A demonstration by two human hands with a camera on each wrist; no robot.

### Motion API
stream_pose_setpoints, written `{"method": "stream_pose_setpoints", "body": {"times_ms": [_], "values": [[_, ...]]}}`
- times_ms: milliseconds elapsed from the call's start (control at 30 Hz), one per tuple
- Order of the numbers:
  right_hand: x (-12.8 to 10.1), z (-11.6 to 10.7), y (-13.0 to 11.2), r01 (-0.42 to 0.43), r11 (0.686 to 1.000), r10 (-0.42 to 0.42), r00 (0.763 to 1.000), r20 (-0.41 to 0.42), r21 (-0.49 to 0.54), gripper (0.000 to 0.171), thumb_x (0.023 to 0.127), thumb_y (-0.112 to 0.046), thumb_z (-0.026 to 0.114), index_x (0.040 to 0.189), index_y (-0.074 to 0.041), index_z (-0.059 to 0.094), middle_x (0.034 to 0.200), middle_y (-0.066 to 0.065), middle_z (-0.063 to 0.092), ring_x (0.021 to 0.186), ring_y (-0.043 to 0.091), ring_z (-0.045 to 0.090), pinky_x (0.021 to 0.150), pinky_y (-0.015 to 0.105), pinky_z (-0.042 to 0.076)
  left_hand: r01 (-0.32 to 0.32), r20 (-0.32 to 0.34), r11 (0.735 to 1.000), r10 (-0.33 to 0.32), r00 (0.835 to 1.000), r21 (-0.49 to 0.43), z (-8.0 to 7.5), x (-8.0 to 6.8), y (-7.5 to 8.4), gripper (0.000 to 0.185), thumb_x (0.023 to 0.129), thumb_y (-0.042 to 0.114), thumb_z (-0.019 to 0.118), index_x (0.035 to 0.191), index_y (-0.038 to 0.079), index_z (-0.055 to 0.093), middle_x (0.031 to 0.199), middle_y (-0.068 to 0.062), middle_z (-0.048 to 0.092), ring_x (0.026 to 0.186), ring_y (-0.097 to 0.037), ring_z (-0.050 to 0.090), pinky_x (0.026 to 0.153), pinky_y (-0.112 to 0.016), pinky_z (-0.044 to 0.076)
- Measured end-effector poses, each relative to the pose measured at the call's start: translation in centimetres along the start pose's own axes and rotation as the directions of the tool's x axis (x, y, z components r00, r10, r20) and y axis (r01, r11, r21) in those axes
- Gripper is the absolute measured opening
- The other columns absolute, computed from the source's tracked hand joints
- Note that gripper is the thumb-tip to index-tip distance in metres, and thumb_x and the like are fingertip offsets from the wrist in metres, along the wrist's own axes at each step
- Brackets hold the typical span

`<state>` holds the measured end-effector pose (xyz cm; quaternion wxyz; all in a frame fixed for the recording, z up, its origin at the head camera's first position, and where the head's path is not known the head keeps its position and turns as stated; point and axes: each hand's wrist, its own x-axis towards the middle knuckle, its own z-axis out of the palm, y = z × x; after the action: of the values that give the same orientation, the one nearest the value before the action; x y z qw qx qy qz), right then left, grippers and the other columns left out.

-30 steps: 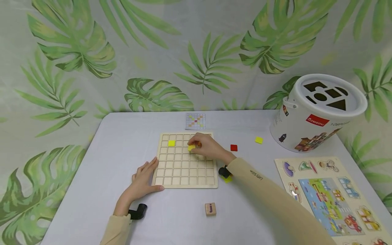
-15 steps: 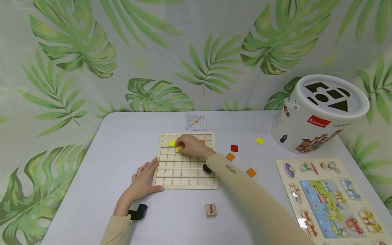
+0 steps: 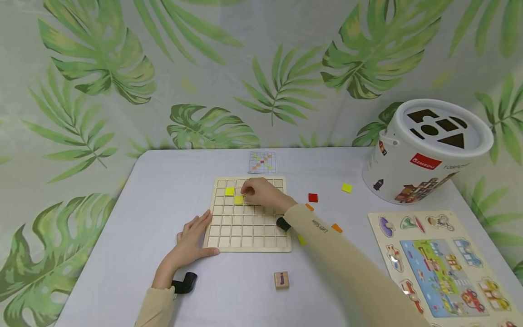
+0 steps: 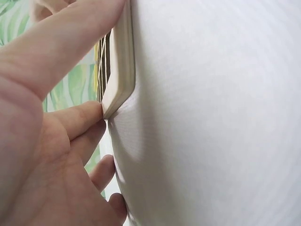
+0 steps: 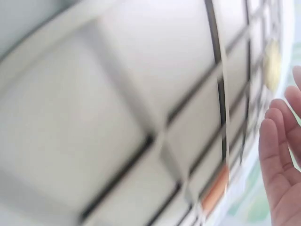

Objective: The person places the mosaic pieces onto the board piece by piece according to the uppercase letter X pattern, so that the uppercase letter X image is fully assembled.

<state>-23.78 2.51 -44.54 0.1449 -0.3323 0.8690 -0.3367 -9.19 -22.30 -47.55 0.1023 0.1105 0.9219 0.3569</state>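
In the head view a square wooden grid board lies mid-table. Two yellow square tiles sit diagonally in its upper left cells, one yellow tile outermost and another yellow tile beside my right fingertips. My right hand hovers over the board's upper part with bent, relaxed fingers; nothing shows in its grasp in the right wrist view. An orange tile lies in the grid there, hidden by the hand in the head view. My left hand rests with extended fingers against the board's left edge, thumb at its near corner.
Behind the board lies a printed pattern card. To the right are a red tile, a yellow tile and partly covered orange tiles. A letter block, a picture puzzle and a white bucket stand around.
My right hand carried a yellow tile left, set it diagonally below the outer yellow one, let go and drew back slightly right. My left hand stayed at the board's edge.
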Motion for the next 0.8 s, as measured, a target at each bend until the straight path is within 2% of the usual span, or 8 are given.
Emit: {"method": "stream_pose_setpoints", "body": {"times_ms": [200,433,600,800], "values": [[-4.6,-3.2,2.3,-0.061,0.993,0.065,0.997,-0.045,0.097,0.017,0.089,-0.007,0.066,0.105,-0.002,0.068,0.093,0.000,0.065,0.086,0.016,0.056,0.078,0.030,0.046,-0.006,-0.004,1.000,0.006,1.000,0.005,0.1,0.0,0.1,0.100,0.075,0.041,0.079,0.150,0.001,0.027,0.158,-0.011,0.017,0.139,-0.041,0.009,0.091,-0.059,0.015],[-10.5,-5.5,5.7,-0.144,0.986,0.153,0.981,-0.122,0.079,0.017,0.089,-0.006,0.065,0.105,-0.002,0.068,0.093,0.002,0.064,0.084,0.019,0.056,0.076,0.034,0.046,-0.013,-0.015,1.000,0.013,1.000,0.010,0.2,0.0,-0.1,0.099,0.075,0.040,0.079,0.150,0.001,0.027,0.158,-0.011,0.017,0.139,-0.041,0.010,0.091,-0.058,0.015],[-13.3,-5.6,7.5,-0.172,0.982,0.182,0.973,-0.138,0.083,0.018,0.086,-0.001,0.067,0.103,-0.002,0.068,0.093,0.003,0.065,0.082,0.020,0.056,0.075,0.034,0.046,-0.016,-0.013,1.000,0.016,1.000,0.014,0.2,0.0,-0.3,0.100,0.075,0.040,0.079,0.150,0.001,0.027,0.158,-0.010,0.017,0.139,-0.041,0.010,0.091,-0.059,0.015],[-14.2,-4.6,8.1,-0.182,0.982,0.187,0.975,-0.123,0.051,0.024,0.082,-0.005,0.074,0.104,-0.004,0.066,0.094,0.001,0.061,0.083,0.018,0.053,0.076,0.032,0.045,-0.023,-0.012,1.000,0.023,1.000,0.009,0.2,0.0,-0.3,0.100,0.075,0.041,0.079,0.150,0.001,0.027,0.158,-0.011,0.017,0.138,-0.041,0.010,0.091,-0.060,0.015]]}}
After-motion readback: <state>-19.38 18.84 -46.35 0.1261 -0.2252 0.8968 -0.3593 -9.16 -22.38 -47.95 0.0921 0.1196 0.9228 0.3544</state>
